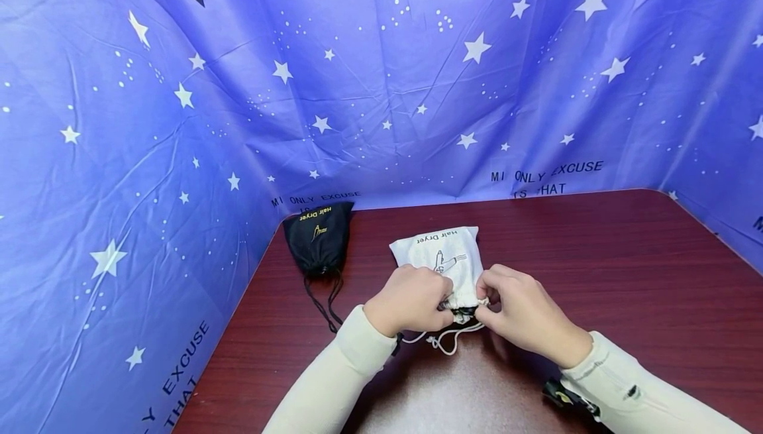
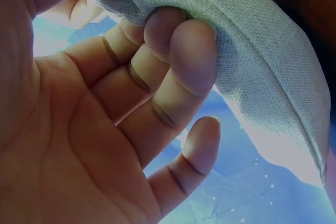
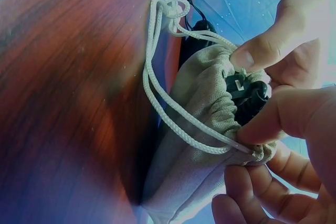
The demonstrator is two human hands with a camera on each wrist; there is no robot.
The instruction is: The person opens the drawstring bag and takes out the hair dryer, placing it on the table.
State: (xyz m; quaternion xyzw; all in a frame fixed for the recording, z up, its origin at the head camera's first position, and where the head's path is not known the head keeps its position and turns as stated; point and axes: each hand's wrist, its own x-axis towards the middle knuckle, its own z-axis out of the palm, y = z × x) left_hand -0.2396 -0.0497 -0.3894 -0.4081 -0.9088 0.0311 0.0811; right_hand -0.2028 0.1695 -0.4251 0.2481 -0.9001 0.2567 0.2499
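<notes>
Drawstring bag, white, mouth pinched by fingers of left hand and right hand, black pouch near

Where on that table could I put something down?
The widest bare patch of table lies right of the white bag and right hand, reaching back to the curtain. A smaller gap sits between the black bag and white bag. It's crowded around the white bag's mouth, where left hand, right hand and white cord meet.

Head view forward-down, wrist views close, white bag shared
</notes>
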